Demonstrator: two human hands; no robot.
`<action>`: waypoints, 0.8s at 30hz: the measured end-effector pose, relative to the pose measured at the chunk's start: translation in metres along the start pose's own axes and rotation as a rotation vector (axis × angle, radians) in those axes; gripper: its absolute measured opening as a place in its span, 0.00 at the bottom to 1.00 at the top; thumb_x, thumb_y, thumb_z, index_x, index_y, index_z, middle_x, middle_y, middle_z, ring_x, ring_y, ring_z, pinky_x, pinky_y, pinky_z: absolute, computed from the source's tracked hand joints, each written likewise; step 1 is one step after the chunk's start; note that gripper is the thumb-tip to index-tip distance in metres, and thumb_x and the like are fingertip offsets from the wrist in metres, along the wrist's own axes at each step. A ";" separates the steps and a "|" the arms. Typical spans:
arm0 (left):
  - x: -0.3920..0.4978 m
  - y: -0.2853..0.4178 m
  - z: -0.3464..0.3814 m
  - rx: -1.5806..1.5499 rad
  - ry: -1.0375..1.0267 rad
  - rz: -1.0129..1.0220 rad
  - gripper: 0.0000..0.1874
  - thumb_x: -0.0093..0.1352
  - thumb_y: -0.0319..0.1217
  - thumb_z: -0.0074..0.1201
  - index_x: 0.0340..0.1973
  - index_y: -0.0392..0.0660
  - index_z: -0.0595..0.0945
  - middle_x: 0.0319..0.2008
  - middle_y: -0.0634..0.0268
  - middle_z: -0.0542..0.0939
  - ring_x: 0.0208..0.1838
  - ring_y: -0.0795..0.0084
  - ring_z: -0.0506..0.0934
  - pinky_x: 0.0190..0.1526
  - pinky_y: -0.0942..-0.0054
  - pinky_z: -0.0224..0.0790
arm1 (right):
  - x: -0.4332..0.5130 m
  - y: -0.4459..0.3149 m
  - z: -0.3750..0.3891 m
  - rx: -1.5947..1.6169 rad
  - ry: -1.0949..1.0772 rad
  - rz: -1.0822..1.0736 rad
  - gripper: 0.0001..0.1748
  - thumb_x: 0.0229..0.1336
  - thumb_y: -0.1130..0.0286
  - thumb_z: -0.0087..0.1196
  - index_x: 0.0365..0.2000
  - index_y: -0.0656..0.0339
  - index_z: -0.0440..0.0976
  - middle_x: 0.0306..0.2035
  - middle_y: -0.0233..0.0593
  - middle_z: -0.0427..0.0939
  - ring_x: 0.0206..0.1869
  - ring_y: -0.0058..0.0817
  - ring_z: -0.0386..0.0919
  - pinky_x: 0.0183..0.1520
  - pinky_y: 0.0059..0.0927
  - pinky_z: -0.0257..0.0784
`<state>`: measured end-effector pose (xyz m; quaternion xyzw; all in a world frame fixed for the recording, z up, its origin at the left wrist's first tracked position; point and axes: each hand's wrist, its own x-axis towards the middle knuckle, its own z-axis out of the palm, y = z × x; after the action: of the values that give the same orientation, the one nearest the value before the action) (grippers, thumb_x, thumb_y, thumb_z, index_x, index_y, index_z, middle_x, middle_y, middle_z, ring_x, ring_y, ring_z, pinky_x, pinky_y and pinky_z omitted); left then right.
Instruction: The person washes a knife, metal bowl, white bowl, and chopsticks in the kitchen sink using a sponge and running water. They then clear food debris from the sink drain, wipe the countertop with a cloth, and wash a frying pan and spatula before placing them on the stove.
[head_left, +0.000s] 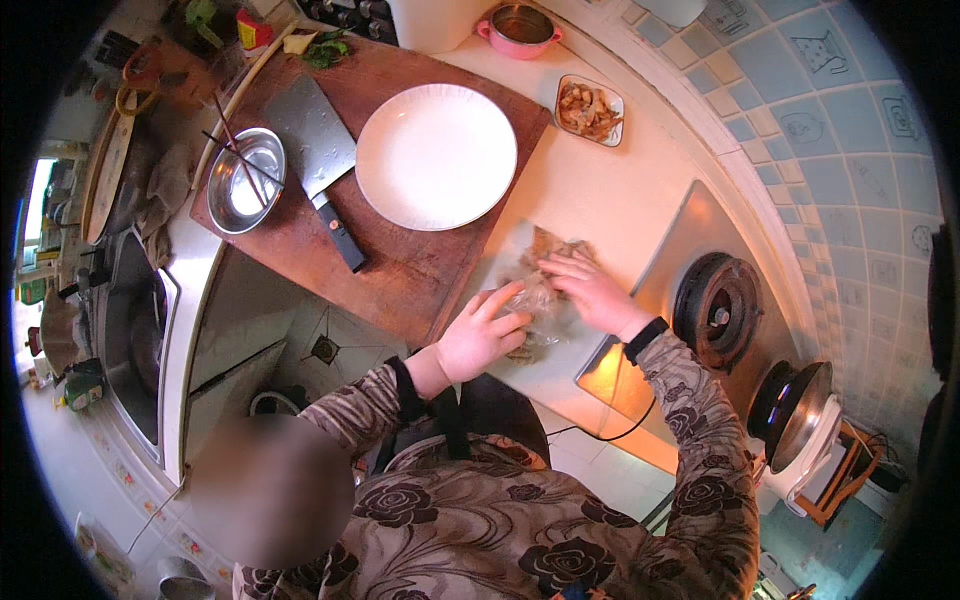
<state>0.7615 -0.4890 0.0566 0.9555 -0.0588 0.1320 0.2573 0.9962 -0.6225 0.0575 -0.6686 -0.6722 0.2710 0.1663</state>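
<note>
A crumpled clear plastic bag (537, 298) with brownish contents lies on the pale countertop, right of the wooden cutting board (397, 292). My left hand (481, 339) has its bent fingers on the gathered plastic at the bag's left side. Across the upper right part of the bag lies my right hand (589, 291), fingers stretched out; whether they pinch the film is hard to see. What exactly the bag holds is unclear. On the board are a large white plate (436, 156), a cleaver (322, 157) with a black handle, and a metal bowl (246, 184) with chopsticks (241, 161) across it.
A gas burner (718, 311) is set in the steel hob to the right. Behind stand a small dish of brown food pieces (589, 111) and a pink pot (519, 31). Leafy greens (328, 51) lie at the board's far edge. A pan (802, 416) stands at lower right.
</note>
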 end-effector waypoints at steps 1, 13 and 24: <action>-0.002 -0.001 -0.001 -0.008 -0.007 0.015 0.10 0.58 0.34 0.51 0.34 0.50 0.80 0.47 0.69 0.74 0.68 0.51 0.60 0.59 0.51 0.62 | -0.006 -0.001 0.002 0.035 0.049 0.024 0.12 0.54 0.80 0.48 0.38 0.60 0.76 0.61 0.39 0.70 0.66 0.38 0.64 0.71 0.49 0.50; -0.043 -0.009 -0.035 -1.243 0.358 -0.567 0.18 0.53 0.26 0.72 0.36 0.45 0.79 0.40 0.67 0.77 0.47 0.69 0.74 0.52 0.66 0.67 | 0.067 -0.032 0.032 0.141 0.343 0.110 0.20 0.51 0.77 0.51 0.47 0.59 0.73 0.56 0.47 0.70 0.60 0.46 0.66 0.64 0.40 0.61; -0.141 -0.073 -0.071 -1.964 0.773 -0.797 0.38 0.62 0.30 0.64 0.63 0.65 0.62 0.61 0.72 0.64 0.68 0.64 0.61 0.66 0.54 0.55 | 0.060 -0.095 0.073 0.191 0.443 0.141 0.13 0.46 0.81 0.53 0.36 0.62 0.75 0.41 0.44 0.73 0.52 0.47 0.68 0.59 0.42 0.64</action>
<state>0.6242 -0.3843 0.0410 0.1848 0.2557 0.2239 0.9222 0.8738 -0.5692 0.0464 -0.7382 -0.5425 0.1908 0.3526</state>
